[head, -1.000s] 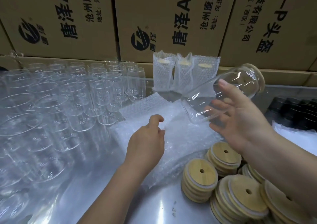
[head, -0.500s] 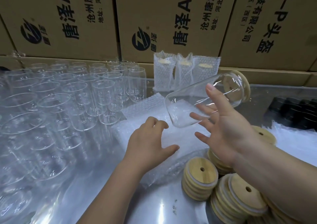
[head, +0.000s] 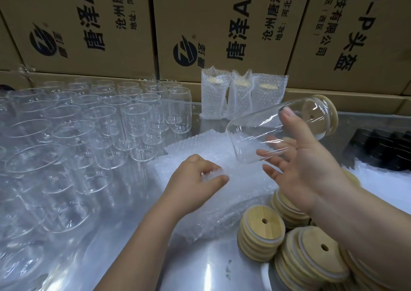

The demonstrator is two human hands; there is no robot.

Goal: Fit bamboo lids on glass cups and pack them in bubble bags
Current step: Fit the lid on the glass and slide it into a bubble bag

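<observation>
My right hand holds a clear glass cup tilted on its side, base toward the left, with a bamboo lid fitted on its mouth at the right. The thumb lies over the top of the cup and the fingers curl under it. Below the cup lies a pile of flat bubble bags. My left hand rests on this pile, its fingers and thumb pinching the top bag. Loose bamboo lids sit in stacks at the lower right.
Several empty glass cups crowd the left of the metal table. Three packed cups in bubble bags stand at the back against cardboard boxes. Black objects lie at the right edge.
My right hand has brought the lidded cup leftward and down over the bubble bags. My left hand has spread, then closed its fingers on the top bag.
</observation>
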